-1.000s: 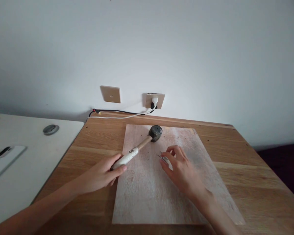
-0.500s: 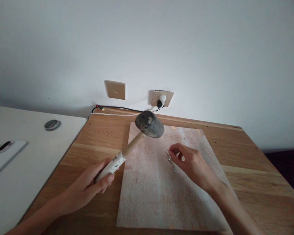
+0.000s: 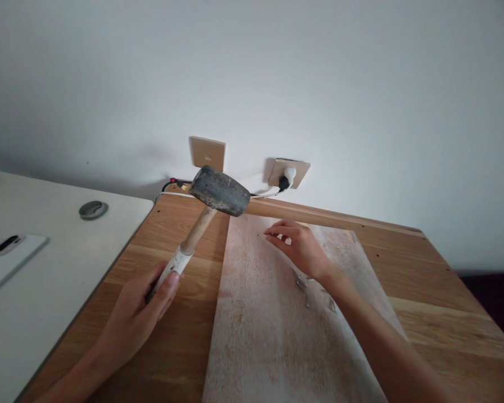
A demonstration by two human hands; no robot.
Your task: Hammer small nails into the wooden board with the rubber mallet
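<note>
My left hand (image 3: 145,308) is closed around the pale-wrapped handle of a rubber mallet (image 3: 220,190). Its dark head is raised, tilted, above the far left part of a worn whitish board (image 3: 252,336). Over that board, near its far edge, my right hand (image 3: 296,246) pinches thumb and fingertips together on what looks like a small nail, mostly hidden by the fingers. Several thin silvery nails (image 3: 301,283) lie loose on the board below my right wrist, some close to the forearm.
The board rests on a wooden tabletop (image 3: 428,313) against the wall. Cables run along the back edge to a wall socket (image 3: 289,173); a second wall plate (image 3: 208,152) is further left. A white table (image 3: 59,280) adjoins at left, with a round grey grommet (image 3: 93,210) and a phone (image 3: 14,257).
My right hand has moved away from the loose nails, forward and left, fingertips pinched. The mallet has swung up and left in my left hand. The view has shifted slightly.
</note>
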